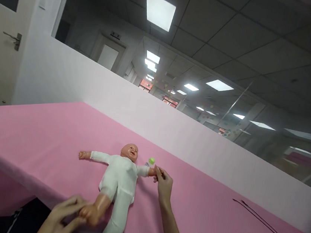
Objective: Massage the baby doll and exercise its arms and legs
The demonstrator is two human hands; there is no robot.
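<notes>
A baby doll (120,176) in a white suit lies on its back on the pink table (43,133), arms spread, head toward the wall. My left hand (62,216) grips the doll's bare foot at the near table edge, fingers wrapped round it. My right hand (163,184) pinches the doll's hand at the end of its outstretched arm. A small bottle with a green cap (150,162) lies just behind that hand, partly hidden.
A low white wall (198,136) runs along the table's far side, with glass above it. A thin black cable (266,226) lies on the cloth at the right. A door with a lever handle (14,38) stands at the left.
</notes>
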